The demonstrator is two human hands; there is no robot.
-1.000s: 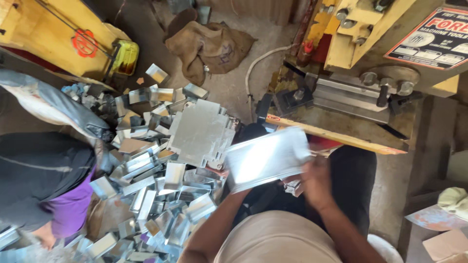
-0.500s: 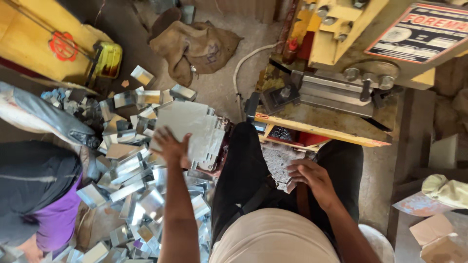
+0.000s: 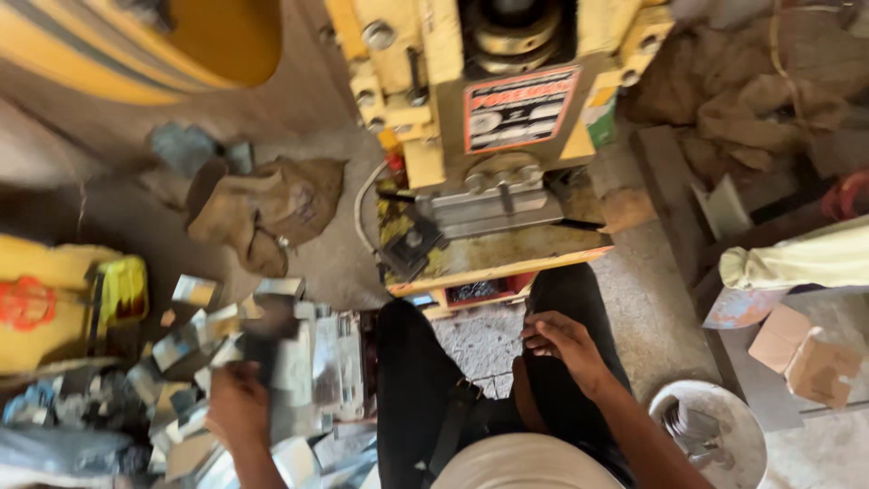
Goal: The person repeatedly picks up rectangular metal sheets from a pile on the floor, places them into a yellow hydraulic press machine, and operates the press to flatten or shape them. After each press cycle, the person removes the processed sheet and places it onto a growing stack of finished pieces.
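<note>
My left hand (image 3: pixel 237 406) is low at the left, closed around a flat shiny metal sheet piece (image 3: pixel 291 380) that it lifts from a heap of cut metal pieces (image 3: pixel 195 344) on the floor. The picture is blurred there. Resting on my right thigh, my right hand (image 3: pixel 563 344) has its fingers loosely curled and holds nothing. A yellow press machine (image 3: pixel 489 136) stands straight ahead, its work plate (image 3: pixel 507 258) just past my knees.
A brown sack (image 3: pixel 267 208) lies on the floor to the left of the press. Yellow equipment (image 3: pixel 54 303) is at the far left. A white bucket (image 3: pixel 711 426) with metal parts sits at lower right, next to cardboard scraps (image 3: pixel 801 353).
The camera has tilted up toward the press. My left hand has drawn back from the far sheet stack and closed on a metal piece. My right hand has stayed by my lap.
</note>
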